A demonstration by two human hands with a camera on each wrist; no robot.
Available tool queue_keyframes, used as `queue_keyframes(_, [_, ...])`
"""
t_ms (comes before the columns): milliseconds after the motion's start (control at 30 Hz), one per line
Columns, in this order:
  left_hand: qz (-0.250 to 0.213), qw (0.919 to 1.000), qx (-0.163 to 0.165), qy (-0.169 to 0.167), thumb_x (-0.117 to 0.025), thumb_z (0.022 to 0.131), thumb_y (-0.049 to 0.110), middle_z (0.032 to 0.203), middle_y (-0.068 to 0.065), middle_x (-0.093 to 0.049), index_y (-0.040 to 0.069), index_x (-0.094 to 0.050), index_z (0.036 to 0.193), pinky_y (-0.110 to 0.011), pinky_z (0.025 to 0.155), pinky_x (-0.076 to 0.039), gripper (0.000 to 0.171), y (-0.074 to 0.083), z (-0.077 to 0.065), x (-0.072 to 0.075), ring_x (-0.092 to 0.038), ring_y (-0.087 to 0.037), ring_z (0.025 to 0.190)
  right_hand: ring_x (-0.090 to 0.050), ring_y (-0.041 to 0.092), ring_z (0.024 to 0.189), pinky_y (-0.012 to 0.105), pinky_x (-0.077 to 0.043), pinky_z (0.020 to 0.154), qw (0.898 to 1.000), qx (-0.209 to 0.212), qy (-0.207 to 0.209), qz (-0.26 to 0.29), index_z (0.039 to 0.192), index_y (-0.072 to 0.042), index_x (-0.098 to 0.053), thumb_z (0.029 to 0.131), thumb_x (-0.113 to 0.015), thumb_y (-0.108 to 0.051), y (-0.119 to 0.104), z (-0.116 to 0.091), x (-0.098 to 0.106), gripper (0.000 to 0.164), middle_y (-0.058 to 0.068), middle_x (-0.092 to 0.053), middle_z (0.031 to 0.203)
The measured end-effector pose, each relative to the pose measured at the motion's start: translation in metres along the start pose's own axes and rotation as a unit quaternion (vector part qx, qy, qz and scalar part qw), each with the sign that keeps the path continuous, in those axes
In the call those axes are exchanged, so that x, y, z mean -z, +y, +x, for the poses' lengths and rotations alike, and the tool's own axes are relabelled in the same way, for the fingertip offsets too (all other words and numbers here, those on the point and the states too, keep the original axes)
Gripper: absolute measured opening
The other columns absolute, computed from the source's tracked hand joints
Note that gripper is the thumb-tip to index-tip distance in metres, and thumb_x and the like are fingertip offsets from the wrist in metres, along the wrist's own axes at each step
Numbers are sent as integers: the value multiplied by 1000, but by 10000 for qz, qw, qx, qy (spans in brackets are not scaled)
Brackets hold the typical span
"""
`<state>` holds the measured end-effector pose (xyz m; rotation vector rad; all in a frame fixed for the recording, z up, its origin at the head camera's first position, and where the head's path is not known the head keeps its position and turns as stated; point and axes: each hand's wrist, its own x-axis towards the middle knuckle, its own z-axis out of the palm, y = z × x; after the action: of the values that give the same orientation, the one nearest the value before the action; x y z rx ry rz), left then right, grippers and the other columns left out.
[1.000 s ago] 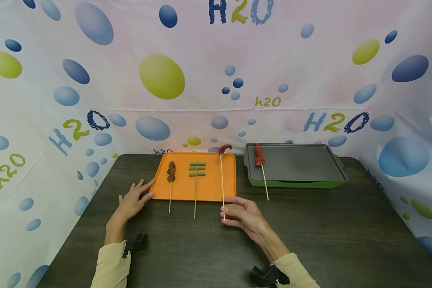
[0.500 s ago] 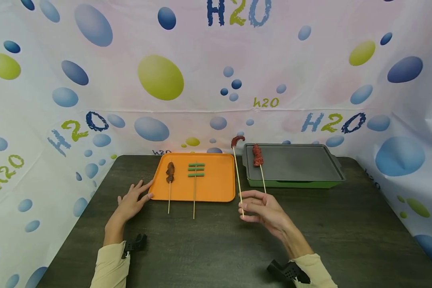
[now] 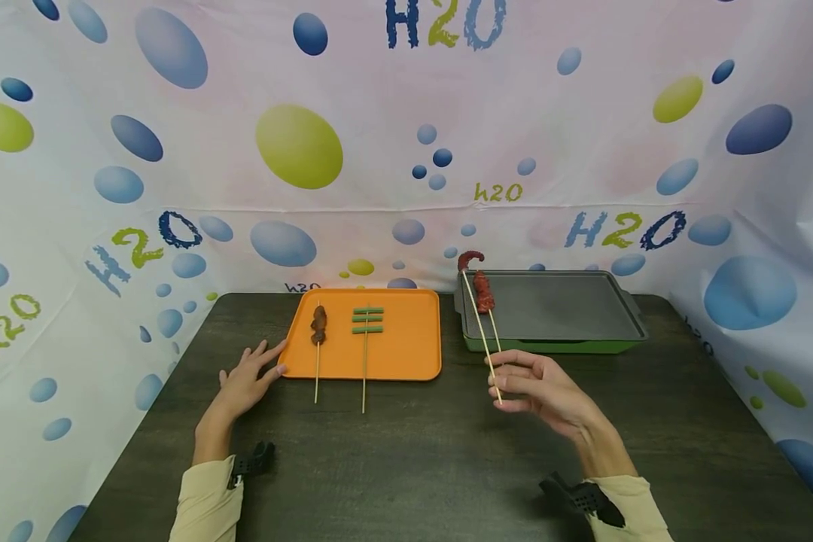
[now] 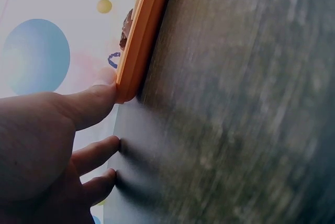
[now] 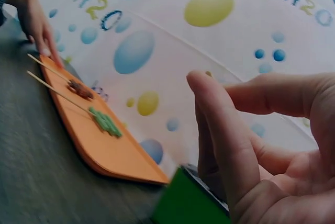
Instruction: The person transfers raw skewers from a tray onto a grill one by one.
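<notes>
In the head view my right hand (image 3: 549, 391) pinches the lower stick of a skewer with a curled reddish-brown piece (image 3: 470, 260) at its top. That skewer is raised and leans left, its tip before the left edge of the grill pan (image 3: 569, 301). Behind it, a red meat skewer (image 3: 484, 292) lies on the pan, stick over the front edge. My left hand (image 3: 242, 385) rests its fingers against the left front corner of the orange tray (image 3: 409, 339). On the tray lie a brown meat skewer (image 3: 319, 325) and a skewer of green pieces (image 3: 367, 319).
The grey pan sits on a green base (image 3: 555, 347) at the back right of the dark wooden table (image 3: 406, 467). A patterned cloth (image 3: 379, 135) hangs behind and along the sides. Both sticks on the tray stick out over its front edge.
My right hand has carried the curled-piece skewer rightward, from over the tray's right side to the pan's left edge. My left hand has stayed at the tray corner.
</notes>
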<state>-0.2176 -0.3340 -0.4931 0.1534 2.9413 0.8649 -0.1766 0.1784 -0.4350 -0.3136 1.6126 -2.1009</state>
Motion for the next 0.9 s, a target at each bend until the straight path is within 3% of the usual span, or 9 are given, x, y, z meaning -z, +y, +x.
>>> queue_keyframes(167, [3,10000,4,-24,-56,107,36,162,-36,-18,8,-39,158,-90,98,4,61,1,-1,1,-6,-64,146,-75,20,94,38,-61,83,9998,32,93,-164,127,-2,-61,100,-63,0,-4,-9,17,27,7,-75,104])
queue_keyframes(500, [-32,10000,7,-36,-56,107,34,162,-36,-17,8,-39,159,-89,98,5,60,-1,-2,0,-4,-64,146,-74,22,97,38,-60,86,9987,-138,350,-342,128,-2,-60,101,-62,-1,4,-16,50,27,7,-73,104])
queue_keyframes(900, [-15,10000,4,-34,-57,107,33,162,-36,-17,7,-38,159,-89,99,5,61,1,-1,0,-5,-64,146,-74,22,101,37,-59,90,9984,-373,423,-48,132,-1,-58,103,-59,-2,15,-17,70,29,11,-72,109])
